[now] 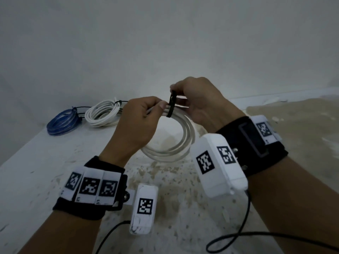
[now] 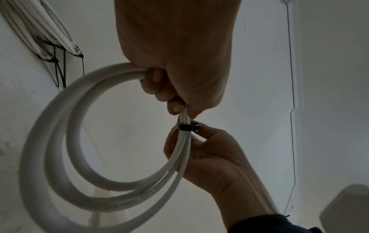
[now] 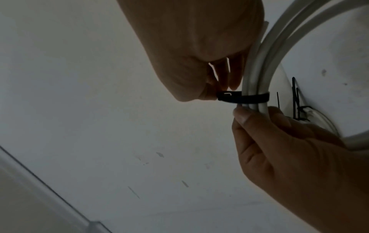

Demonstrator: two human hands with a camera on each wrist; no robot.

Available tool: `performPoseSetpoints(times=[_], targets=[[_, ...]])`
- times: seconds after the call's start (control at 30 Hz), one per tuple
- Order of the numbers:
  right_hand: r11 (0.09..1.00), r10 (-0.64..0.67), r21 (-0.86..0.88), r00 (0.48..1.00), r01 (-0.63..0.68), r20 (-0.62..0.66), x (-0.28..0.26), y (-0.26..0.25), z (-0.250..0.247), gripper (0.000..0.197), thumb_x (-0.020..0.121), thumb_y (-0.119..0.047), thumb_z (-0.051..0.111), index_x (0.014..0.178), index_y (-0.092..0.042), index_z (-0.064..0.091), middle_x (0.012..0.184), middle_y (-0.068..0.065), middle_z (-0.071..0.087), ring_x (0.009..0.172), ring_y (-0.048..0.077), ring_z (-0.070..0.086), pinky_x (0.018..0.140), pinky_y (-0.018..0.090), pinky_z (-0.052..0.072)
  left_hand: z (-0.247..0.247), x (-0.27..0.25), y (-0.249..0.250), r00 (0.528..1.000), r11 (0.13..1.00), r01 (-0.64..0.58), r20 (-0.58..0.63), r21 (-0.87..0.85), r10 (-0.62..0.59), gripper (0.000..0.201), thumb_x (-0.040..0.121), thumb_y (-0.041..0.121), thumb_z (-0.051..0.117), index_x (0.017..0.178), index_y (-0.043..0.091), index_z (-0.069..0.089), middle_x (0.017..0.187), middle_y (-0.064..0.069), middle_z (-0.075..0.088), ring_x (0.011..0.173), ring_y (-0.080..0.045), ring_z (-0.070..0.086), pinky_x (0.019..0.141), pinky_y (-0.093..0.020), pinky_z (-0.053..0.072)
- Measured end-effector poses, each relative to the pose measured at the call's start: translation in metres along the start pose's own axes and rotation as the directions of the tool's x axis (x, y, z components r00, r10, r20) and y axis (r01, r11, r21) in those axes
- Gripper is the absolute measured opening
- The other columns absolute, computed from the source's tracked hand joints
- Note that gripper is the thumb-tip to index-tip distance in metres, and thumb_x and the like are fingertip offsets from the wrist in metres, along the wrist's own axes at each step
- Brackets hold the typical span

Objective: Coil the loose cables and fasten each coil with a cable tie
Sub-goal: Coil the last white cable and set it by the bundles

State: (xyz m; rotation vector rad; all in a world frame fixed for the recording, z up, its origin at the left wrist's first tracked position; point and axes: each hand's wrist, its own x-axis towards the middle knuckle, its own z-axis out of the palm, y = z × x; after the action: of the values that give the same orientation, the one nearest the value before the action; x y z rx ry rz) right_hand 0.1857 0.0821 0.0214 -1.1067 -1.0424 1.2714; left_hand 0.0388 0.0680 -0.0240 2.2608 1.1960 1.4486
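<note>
A white cable coil [image 1: 185, 136] of about three loops hangs from my hands above the table. My left hand [image 1: 141, 118] grips the gathered strands at the coil's top, thumb and fingers curled round them [image 2: 171, 94]. A black cable tie [image 1: 172, 105] is looped round the strands just right of that grip [image 2: 188, 127] [image 3: 243, 98]. My right hand [image 1: 194, 99] pinches the tie's head end between thumb and fingertips [image 3: 207, 93]. The rest of the coil [image 2: 66, 141] swings free below.
Two tied coils lie at the back left of the white table [image 1: 36, 171]: a blue one [image 1: 62, 123] and a white one [image 1: 102, 114], each with black ties. Black wrist-camera leads [image 1: 244, 235] trail near the front edge. A wall stands right behind.
</note>
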Motion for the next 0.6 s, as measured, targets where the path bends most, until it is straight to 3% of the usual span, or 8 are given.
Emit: performPoseSetpoints(times=[0.07,0.13,0.23,0.27,0.33,0.37,0.5,0.6], targets=[[0.982,-0.095,-0.159,0.995,0.099,0.030,-0.001,0.001,0.000,0.010,0.094,-0.003,0.054,0.085,-0.003,0.058,0.078,0.008,0.061,0.062,0.014,0.064,0.068,0.031,0.059,0.001,-0.001,-0.002,1.000,1.000,0.006,0.016,-0.020,-0.006,0.028,0.096,0.029,0.050,0.088,0.015,0.074,0.074,-0.016,0.068,0.072,-0.037,0.061,0.065,-0.053,0.048],[0.889,-0.251,-0.388,0.967,0.243,0.031,-0.001,0.003,0.002,0.014,0.097,-0.007,0.051,0.084,-0.006,0.056,0.076,0.011,0.065,0.049,0.005,0.061,0.053,0.022,0.052,0.000,-0.002,-0.002,0.999,0.999,0.017,0.041,-0.050,-0.015,0.029,0.096,0.032,0.050,0.088,0.018,0.073,0.076,-0.024,0.065,0.073,-0.043,0.059,0.065,-0.056,0.049],[0.761,-0.389,-0.559,0.921,0.329,0.012,0.005,0.007,0.001,0.017,0.098,-0.016,0.052,0.083,-0.010,0.055,0.075,0.008,0.070,0.059,0.012,0.065,0.071,0.035,0.058,0.001,-0.002,0.003,0.995,0.991,0.080,0.068,-0.109,-0.073,0.033,0.097,0.029,0.050,0.088,0.006,0.072,0.077,-0.026,0.064,0.073,-0.040,0.059,0.071,-0.054,0.052],[0.745,-0.405,-0.579,0.914,0.332,0.003,0.009,0.009,0.000,0.016,0.098,-0.018,0.052,0.083,-0.010,0.056,0.078,0.008,0.069,0.067,0.017,0.067,0.077,0.040,0.058,0.001,-0.002,0.004,0.993,0.986,0.105,0.074,-0.131,-0.096,0.033,0.099,0.025,0.051,0.086,0.003,0.071,0.071,-0.020,0.064,0.066,-0.031,0.058,0.070,-0.049,0.053],[0.709,-0.427,-0.622,0.904,0.331,-0.006,0.012,0.010,-0.002,0.016,0.097,-0.019,0.053,0.085,-0.009,0.057,0.086,0.011,0.069,0.082,0.028,0.067,0.082,0.047,0.055,0.003,-0.002,0.007,0.987,0.976,0.148,0.086,-0.162,-0.136,0.030,0.101,0.019,0.051,0.082,0.005,0.069,0.053,0.005,0.056,0.052,-0.004,0.050,0.057,-0.029,0.047],[0.701,-0.433,-0.629,0.902,0.335,-0.003,0.013,0.012,-0.003,0.016,0.097,-0.020,0.053,0.086,-0.009,0.057,0.088,0.011,0.069,0.085,0.029,0.066,0.083,0.048,0.055,0.003,-0.001,0.008,0.984,0.970,0.167,0.091,-0.179,-0.153,0.026,0.100,0.017,0.051,0.084,0.008,0.069,0.051,0.013,0.055,0.050,0.001,0.048,0.055,-0.020,0.042],[0.681,-0.429,-0.637,0.902,0.361,0.052,0.018,0.017,-0.005,0.016,0.096,-0.022,0.056,0.082,-0.014,0.057,0.085,0.003,0.068,0.082,0.023,0.064,0.081,0.040,0.055,-0.002,0.002,0.012,0.961,0.936,0.261,0.157,-0.238,-0.228,0.023,0.099,0.013,0.051,0.110,0.007,0.070,0.055,0.020,0.060,0.049,0.004,0.052,0.049,-0.004,0.036],[0.629,-0.471,-0.659,0.876,0.412,0.098,0.019,0.015,-0.007,0.017,0.094,-0.023,0.061,0.079,-0.017,0.058,0.070,-0.008,0.056,0.066,0.012,0.053,0.069,0.029,0.047,-0.004,0.000,0.013,0.920,0.878,0.365,0.263,-0.310,-0.289,0.026,0.101,0.016,0.047,0.110,0.006,0.070,0.049,0.015,0.048,0.040,-0.001,0.037,0.040,-0.011,0.029]])
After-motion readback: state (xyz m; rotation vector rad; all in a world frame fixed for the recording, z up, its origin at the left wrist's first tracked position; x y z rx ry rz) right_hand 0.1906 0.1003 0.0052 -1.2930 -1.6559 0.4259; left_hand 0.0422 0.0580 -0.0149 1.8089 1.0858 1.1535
